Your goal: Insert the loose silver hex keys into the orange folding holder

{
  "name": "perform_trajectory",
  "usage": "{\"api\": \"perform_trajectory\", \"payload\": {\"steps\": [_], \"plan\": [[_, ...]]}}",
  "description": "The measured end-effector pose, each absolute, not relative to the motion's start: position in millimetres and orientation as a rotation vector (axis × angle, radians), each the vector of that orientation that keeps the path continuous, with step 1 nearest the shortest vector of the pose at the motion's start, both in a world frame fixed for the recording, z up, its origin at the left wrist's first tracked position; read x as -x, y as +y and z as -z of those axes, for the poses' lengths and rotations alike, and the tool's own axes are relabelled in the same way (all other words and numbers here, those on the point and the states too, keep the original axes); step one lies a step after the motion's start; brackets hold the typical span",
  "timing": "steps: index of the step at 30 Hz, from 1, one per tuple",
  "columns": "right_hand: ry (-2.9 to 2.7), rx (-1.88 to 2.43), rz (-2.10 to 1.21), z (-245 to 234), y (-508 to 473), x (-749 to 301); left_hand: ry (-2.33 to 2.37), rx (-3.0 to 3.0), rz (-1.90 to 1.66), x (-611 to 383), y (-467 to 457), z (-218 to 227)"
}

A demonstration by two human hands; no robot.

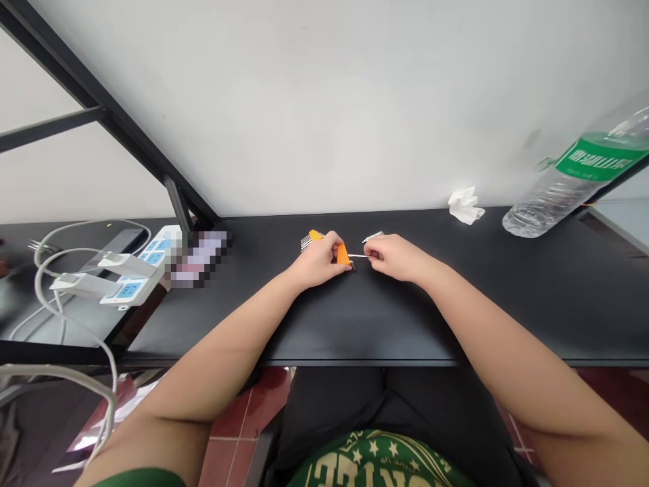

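Holder [343, 255]: orange, gripped in the left hand [318, 262] near the middle of the desk [532, 297]; whether it touched the top, I couldn't tell.
In the holder: thin metal rods [305, 242] stood out in a row at its left end, past the knuckles.
Left grip: closed round the orange body, fingers on the far side, thumb along the near edge.
Right grip: the right hand [398, 258] had its fingertips pinched on the end of a slim pale rod [359, 256] that reached across to the holder.
Bottle [578, 166]: clear, green label, over at the right by the wall — its contents I couldn't make out.
Strip [162, 249]: two white plugs [129, 265] sat in it, off to the left.
Arms: both stretched forward over the near edge, bare, angled inward — hands just apart.
Beyond the right hand: a small metal piece [374, 237] and, farther right, a crumpled tissue [465, 205].
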State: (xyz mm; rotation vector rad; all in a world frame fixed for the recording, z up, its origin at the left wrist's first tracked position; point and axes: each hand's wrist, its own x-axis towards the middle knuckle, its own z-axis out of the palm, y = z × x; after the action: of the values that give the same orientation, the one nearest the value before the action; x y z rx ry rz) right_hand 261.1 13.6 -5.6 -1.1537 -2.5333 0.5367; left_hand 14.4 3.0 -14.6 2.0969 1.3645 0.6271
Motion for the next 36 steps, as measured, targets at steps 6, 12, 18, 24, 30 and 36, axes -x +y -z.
{"api": "perform_trajectory", "payload": {"steps": [6,12,18,24,30,36], "plan": [[-2.548,1.065,-0.476,7.5,16.2,-268.2,1.384,-2.074,-0.640,-14.4,3.4,14.3],[-2.456,0.962,-0.582,6.2,3.0,-251.5,1.326,-2.130,-0.665,-18.1,-1.5,14.3],[-2.208,1.129,-0.808,8.7,8.5,-246.2,1.330,-2.158,-0.654,-19.3,-4.1,12.7],[-2.259,1.590,-0.338,24.3,47.0,-289.6,1.344,-2.101,-0.645,-15.6,0.1,14.6],[-2.367,1.823,-0.480,12.4,44.4,-289.8,1.351,-2.104,-0.622,-13.0,2.8,17.1],[-2.387,1.602,-0.679,1.7,26.2,-280.1,1.329,-2.100,-0.629,-13.5,2.9,17.6]]}}
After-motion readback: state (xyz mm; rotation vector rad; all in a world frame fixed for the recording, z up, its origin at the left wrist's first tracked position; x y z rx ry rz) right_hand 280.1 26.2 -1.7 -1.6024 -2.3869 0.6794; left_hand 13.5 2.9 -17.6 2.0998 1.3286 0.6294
